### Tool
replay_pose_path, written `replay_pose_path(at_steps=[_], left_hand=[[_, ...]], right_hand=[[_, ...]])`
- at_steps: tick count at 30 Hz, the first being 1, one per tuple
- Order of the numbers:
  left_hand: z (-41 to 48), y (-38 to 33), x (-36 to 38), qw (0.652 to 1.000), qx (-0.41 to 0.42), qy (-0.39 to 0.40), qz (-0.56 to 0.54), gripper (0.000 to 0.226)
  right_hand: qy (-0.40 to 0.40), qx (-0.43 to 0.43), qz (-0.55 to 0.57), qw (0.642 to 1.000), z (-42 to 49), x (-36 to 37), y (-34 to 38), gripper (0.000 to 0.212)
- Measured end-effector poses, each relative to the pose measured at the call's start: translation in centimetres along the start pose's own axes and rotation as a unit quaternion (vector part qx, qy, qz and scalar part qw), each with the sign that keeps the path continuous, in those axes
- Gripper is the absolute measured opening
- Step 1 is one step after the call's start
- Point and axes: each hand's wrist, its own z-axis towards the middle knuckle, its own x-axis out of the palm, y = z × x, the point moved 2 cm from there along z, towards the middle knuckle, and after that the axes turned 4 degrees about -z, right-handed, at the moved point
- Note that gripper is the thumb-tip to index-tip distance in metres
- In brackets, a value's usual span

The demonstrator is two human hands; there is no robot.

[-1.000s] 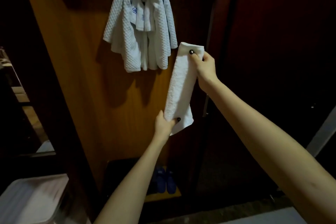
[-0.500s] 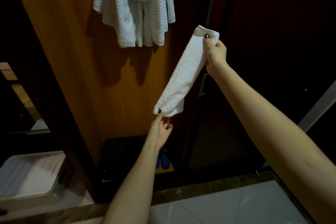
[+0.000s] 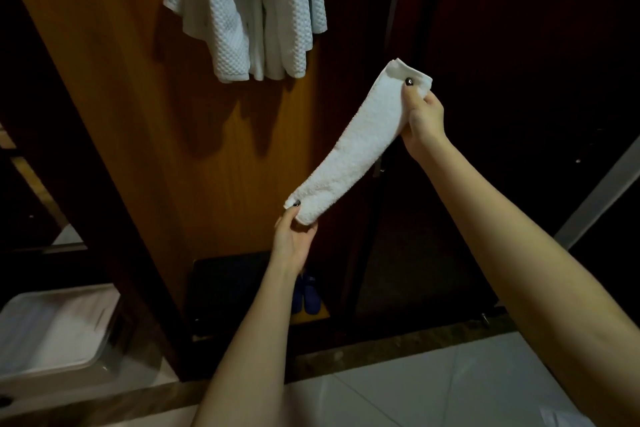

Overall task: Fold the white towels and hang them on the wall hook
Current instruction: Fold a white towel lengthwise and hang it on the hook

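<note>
Folded white towel (image 3: 356, 146) held taut on a diagonal in front of the wooden panel (image 3: 131, 107): right hand (image 3: 423, 116) pinches the upper end, left hand (image 3: 294, 239) pinches the lower corner. Other white waffle towels (image 3: 242, 3) hang on the panel above and left, apart from the held one. Blue slippers (image 3: 306, 295) sit on the floor below; white bin (image 3: 52, 329) lower left.

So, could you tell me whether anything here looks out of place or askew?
Only mildly: the hanging towels on the wooden panel are bunched together, their lower edges uneven rather than level. The folded towel slants between the left hand and right hand, but it is simply being handled. Nothing spilled or damaged shows.
</note>
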Motion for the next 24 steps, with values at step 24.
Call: replay_pose_path(at_steps=[24], left_hand=[[-1.5, -2.5, 5.0, 0.8, 0.131, 0.185, 0.555, 0.013]], right_hand=[[0.112, -0.035, -0.03, 0.993, 1.1, -0.6, 3.1, 0.023]])
